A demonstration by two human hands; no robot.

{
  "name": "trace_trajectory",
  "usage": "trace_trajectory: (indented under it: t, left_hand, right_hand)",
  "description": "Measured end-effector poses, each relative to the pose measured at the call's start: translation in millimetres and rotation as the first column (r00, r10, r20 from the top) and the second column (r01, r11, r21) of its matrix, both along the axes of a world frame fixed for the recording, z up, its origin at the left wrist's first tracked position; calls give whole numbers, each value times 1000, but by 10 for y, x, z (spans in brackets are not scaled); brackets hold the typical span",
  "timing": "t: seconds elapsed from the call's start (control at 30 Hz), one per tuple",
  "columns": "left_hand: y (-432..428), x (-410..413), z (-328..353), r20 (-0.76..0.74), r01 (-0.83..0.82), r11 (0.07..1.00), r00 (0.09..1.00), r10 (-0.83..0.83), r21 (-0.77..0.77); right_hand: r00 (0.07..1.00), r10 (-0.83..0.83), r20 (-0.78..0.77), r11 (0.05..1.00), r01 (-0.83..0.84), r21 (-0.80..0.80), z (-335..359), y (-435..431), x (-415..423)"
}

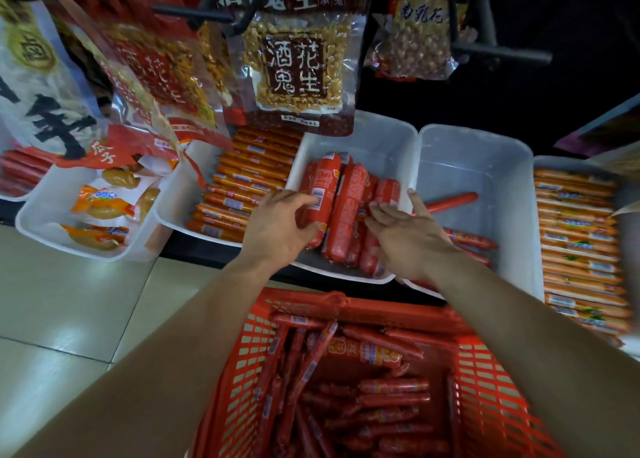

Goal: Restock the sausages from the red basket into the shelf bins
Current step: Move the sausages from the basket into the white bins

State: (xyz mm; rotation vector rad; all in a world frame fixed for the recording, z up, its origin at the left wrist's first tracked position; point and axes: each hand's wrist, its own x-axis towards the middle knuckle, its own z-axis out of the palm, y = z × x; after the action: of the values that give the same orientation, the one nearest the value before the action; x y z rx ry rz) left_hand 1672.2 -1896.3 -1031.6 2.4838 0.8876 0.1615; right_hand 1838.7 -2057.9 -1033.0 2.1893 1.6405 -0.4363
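Left hand: the left hand [277, 229] was curled round one fat red sausage [320, 194] at the left of the pile, fingers on its side near the barcode.
Right hand: the right hand [405, 236] lay partly open, fingertips touching the short sausages at the right of the pile; I could not tell if it truly gripped any.
Where the sausages were: a leaning heap of fat ones sat in the middle white bin [381, 139]; many thin ones waited in the red basket [491, 381] just below the bins.
Next bin: the white bin to the right [485, 160] held only a few thin sausages [450, 203].
What could go wrong: the heap was stacked crooked and close to the bin's front edge, so a push might roll some over the rim onto the floor.
Another slip: the hanging peanut bag [298, 66] hung just above the bin, so a lifted hand might knock it.
Mix-up risk: fat and thin sausages looked alike in colour, so one might land in the wrong bin.
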Motion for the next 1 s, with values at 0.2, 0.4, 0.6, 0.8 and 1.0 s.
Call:
trace_trajectory:
  t: [0.2,0.4,0.6,0.8,1.0]
  left_hand:
    - [-23,84,-47,-14,15,999,1000,-15,-34]
    - [-3,81,-130,92,-25,999,996,22,25]
    - [-4,81,-159,238,-214,968,941,240,-128]
    - [-7,68,-194,256,-272,928,907,335,-254]
    - [-10,30,-146,238,-250,924,916,322,-289]
  right_hand:
    - [996,-43,-75,991,52,123,-91,177,-1]
    - [885,-212,-414,815,394,425,4,490,188]
    - [796,-370,-480,841,506,191,-137,1225,355]
    - [724,-375,-578,778,585,229,-280,1236,375]
    - [763,-391,-516,796,561,227,-211,1089,198]
